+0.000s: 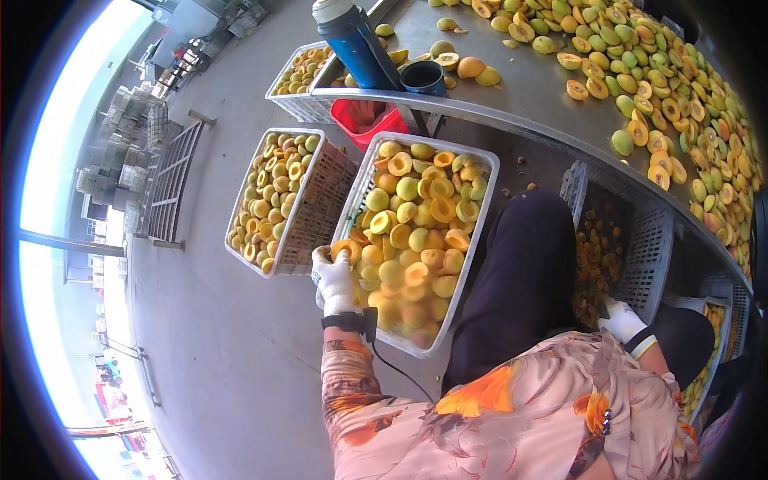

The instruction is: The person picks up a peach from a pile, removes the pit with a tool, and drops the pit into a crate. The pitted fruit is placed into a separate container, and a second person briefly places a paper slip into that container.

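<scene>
My left hand (pixel 333 282), in a white glove with a dark strap at the wrist, grips a pitted yellow fruit half (pixel 347 247), apparently a peach or apricot. It is at the left rim of a white plastic crate (pixel 492 165) heaped with similar halves (pixel 414 222), hollow sides showing on some. My right hand (pixel 623 318), also gloved, is low between my knees, beside a grey slatted crate (pixel 648 258) holding fruit stones (pixel 600 240). Something dark shows at its fingertips, but whether it holds that is unclear.
A metal table (pixel 522 90) carries piled cut fruit (pixel 648 66), a blue flask (pixel 360 51) and a dark cup (pixel 423 78). Around its left end stand a red bucket (pixel 384 129) and filled crates (pixel 288 198). A cable (pixel 402 372) trails from my left wrist.
</scene>
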`<state>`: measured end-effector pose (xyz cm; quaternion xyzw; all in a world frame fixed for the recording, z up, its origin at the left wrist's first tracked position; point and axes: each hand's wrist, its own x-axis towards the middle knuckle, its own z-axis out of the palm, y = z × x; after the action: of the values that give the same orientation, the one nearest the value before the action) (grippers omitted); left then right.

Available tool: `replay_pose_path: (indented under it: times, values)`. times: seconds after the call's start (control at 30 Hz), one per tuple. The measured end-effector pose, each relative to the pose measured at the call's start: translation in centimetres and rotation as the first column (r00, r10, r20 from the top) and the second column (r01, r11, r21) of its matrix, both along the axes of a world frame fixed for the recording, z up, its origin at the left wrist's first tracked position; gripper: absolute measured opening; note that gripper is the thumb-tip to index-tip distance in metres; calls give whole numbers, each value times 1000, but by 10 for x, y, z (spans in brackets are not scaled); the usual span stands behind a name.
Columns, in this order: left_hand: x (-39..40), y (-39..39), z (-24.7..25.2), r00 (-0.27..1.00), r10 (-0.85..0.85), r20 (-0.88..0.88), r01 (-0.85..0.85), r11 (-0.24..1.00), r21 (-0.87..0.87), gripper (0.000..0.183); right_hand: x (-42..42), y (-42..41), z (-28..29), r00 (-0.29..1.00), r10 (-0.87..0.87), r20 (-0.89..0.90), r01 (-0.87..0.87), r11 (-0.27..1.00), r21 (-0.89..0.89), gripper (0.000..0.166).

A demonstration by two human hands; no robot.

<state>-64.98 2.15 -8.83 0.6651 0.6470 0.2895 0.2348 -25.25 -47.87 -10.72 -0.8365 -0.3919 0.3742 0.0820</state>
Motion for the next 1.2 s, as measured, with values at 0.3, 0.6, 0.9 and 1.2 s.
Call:
replay_pose_path:
  times: [0.3,0.6,0.9,1.2]
  values:
    - [35,35,-42,734,-147,-663,93,989,-117,59,-11,23,32,988,-129,-79,111,973,-204,70]
    - [51,45,-78,613,-186,-768,56,980,-193,55,-12,25,25,993,-121,-1,119,970,-211,46]
    - [97,40,-10,486,-277,-829,82,959,-273,61,-7,12,33,988,-153,-34,150,985,-86,38]
    - [372,-78,144,494,-864,-97,840,446,310,25,17,20,77,932,-352,86,318,908,272,31]
